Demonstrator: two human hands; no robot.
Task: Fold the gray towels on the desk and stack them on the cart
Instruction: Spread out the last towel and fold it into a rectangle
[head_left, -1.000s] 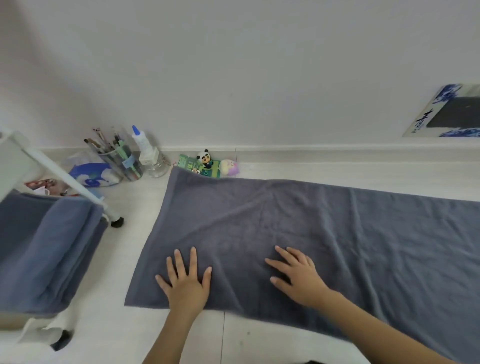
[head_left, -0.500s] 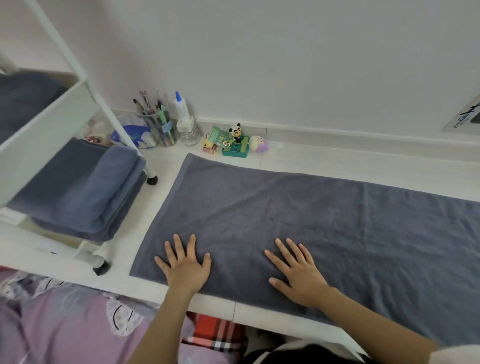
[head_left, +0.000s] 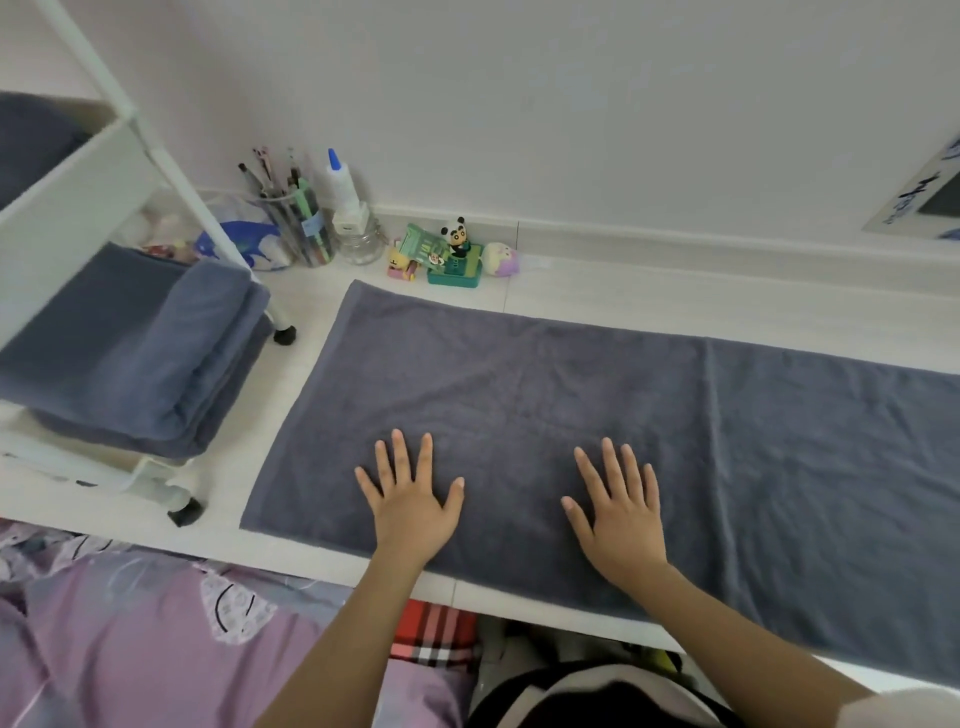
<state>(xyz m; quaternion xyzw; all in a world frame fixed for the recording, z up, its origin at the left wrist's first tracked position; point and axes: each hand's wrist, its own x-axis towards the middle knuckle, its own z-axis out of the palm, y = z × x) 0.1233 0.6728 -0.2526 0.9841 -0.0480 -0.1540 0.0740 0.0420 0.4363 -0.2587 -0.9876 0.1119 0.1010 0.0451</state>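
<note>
Gray towel (head_left: 597, 415) lies spread flat on white surface (head_left: 675, 306); my left hand (head_left: 413, 506) and right hand (head_left: 621, 514) press it, fingers straight.

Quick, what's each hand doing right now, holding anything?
Left hand: open, fingers spread flat on the gray towel, holding nothing.
Right hand: open, also pressed flat on the towel, holding nothing.

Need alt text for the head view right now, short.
Both hands, left hand and right hand, press flat with spread fingers on a gray towel spread across the white desk. Folded towels sit on the white cart at left.
</note>
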